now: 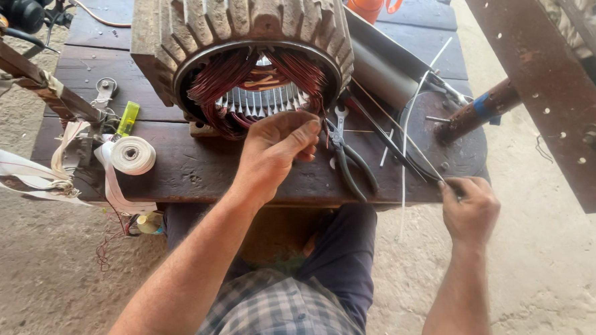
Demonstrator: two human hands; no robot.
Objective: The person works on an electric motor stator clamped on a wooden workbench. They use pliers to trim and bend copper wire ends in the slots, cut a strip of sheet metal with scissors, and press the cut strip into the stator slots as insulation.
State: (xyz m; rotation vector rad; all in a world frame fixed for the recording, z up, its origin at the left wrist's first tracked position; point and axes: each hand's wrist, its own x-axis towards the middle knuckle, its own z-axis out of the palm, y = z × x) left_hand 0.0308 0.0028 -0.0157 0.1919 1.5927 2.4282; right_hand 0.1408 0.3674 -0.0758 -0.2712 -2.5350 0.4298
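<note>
The ribbed grey cast-metal motor housing (244, 24) looked rough and matt, its reddish copper windings (218, 77) glossy; the dark wooden workbench (198, 163) was worn, the white cloth tape roll (132, 155) matt.

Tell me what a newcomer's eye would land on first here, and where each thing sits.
The big ribbed motor stator at the top centre of the wooden bench, its bore full of reddish copper windings. The left hand reaches to the bore's lower edge, while the right hand at the bench's right edge pinches thin rods. A white tape roll lies at the left, pliers between the hands.
</note>
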